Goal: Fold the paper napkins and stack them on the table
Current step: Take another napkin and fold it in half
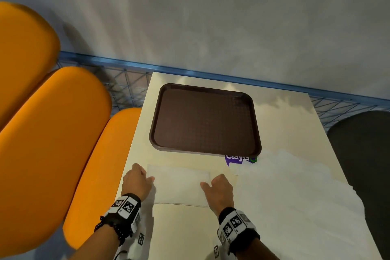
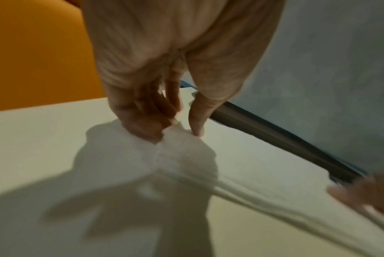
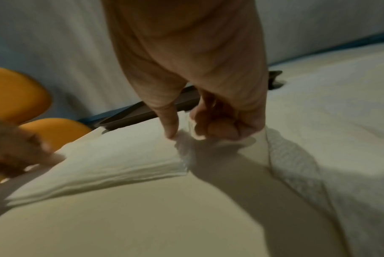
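Observation:
A white folded napkin (image 1: 179,186) lies flat on the cream table (image 1: 190,234), near its front left. My left hand (image 1: 137,181) is at the napkin's left edge. In the left wrist view its curled fingers (image 2: 151,125) and thumb pinch a raised bit of the napkin (image 2: 182,156). My right hand (image 1: 217,188) is at the right edge. In the right wrist view its thumb and curled fingers (image 3: 211,128) pinch the lifted edge of the napkin (image 3: 112,161).
A dark brown tray (image 1: 204,120) sits behind the napkin. Loose white napkins (image 1: 295,196) spread over the table's right side, partly covering a purple sticker (image 1: 240,159). Orange seats (image 1: 48,143) stand left of the table, a dark seat (image 1: 365,154) right.

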A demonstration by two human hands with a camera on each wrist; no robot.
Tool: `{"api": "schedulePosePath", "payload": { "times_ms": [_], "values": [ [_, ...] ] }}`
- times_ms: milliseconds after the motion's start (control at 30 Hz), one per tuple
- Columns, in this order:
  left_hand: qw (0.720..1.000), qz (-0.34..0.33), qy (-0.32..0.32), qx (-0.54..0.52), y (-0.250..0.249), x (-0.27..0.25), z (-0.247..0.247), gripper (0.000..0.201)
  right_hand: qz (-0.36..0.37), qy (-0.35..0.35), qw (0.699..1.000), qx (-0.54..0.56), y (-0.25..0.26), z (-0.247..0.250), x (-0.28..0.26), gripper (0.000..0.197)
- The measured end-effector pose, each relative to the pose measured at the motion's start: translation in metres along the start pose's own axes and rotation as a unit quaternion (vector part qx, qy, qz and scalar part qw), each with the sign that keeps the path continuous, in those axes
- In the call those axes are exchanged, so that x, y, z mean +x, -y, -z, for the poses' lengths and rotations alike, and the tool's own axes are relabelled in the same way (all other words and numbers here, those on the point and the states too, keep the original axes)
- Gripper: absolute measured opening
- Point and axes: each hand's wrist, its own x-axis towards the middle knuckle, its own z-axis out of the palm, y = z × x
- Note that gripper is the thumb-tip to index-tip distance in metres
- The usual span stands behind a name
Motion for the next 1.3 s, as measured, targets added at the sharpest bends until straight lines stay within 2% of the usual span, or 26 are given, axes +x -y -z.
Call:
{"api": "schedulePosePath", "payload": {
  "times_ms": [67,133,167,233,300,400,467,567,700,767,833,933,1000,1100,1167,1233,1300],
  "values": [
    [0.994,-0.077,-0.039,0.072,-0.001,-0.008,-0.004,0.035,0.078,-0.035,0.996,-0.028,0.000,0.000,-0.008,0.021],
    [0.970,-0.171,-0.033,0.172,-0.007,-0.018,-0.008,0.037,0.154,0.000,0.983,-0.101,0.000,0.000,-0.015,0.028],
    [0.959,-0.195,-0.010,0.207,-0.011,-0.023,-0.010,0.037,0.165,0.025,0.978,-0.122,0.000,0.001,-0.017,0.033],
    [0.952,-0.186,0.041,0.240,-0.021,-0.031,-0.011,0.037,0.162,0.056,0.978,-0.120,-0.001,0.007,-0.019,0.037],
    [0.952,-0.185,0.047,0.240,-0.034,-0.039,-0.010,0.037,0.162,0.068,0.981,-0.086,-0.006,0.021,-0.020,0.030],
    [0.944,-0.241,0.053,0.220,-0.061,-0.054,-0.020,0.030,0.115,0.084,0.989,-0.035,-0.029,0.054,-0.025,0.012],
    [0.928,-0.296,0.120,0.194,-0.087,-0.071,-0.039,0.022,0.075,0.066,0.995,0.000,-0.062,0.082,-0.029,0.013],
    [0.887,-0.364,0.223,0.178,-0.126,-0.104,-0.082,0.014,0.010,0.017,1.000,0.001,-0.118,0.125,-0.036,0.016],
    [0.847,-0.405,0.287,0.190,-0.167,-0.146,-0.144,0.024,-0.063,-0.050,0.997,-0.022,-0.188,0.174,-0.042,0.007],
    [0.819,-0.410,0.337,0.219,-0.178,-0.167,-0.169,0.035,-0.109,-0.065,0.992,-0.025,-0.217,0.189,-0.042,0.024],
    [0.786,-0.398,0.387,0.273,-0.181,-0.188,-0.189,0.051,-0.139,-0.050,0.989,-0.015,-0.239,0.197,-0.039,0.042],
    [0.750,-0.361,0.415,0.369,-0.178,-0.211,-0.208,0.070,-0.131,0.000,0.990,0.044,-0.252,0.196,-0.036,0.055],
    [0.747,-0.350,0.412,0.386,-0.175,-0.218,-0.213,0.073,-0.128,-0.003,0.987,0.098,-0.253,0.192,-0.033,0.048],
    [0.768,-0.337,0.409,0.359,-0.169,-0.220,-0.215,0.072,-0.096,0.000,0.987,0.130,-0.248,0.188,-0.031,0.036],
    [0.791,-0.329,0.406,0.317,-0.167,-0.218,-0.211,0.066,-0.052,-0.003,0.993,0.104,-0.245,0.186,-0.030,0.030],
    [0.825,-0.328,0.390,0.244,-0.171,-0.215,-0.202,0.060,-0.006,-0.004,0.996,0.094,-0.246,0.189,-0.029,0.034],
    [0.865,-0.329,0.341,0.167,-0.178,-0.210,-0.186,0.066,0.050,0.028,0.991,0.118,-0.246,0.204,-0.031,0.024]
  ]
}}
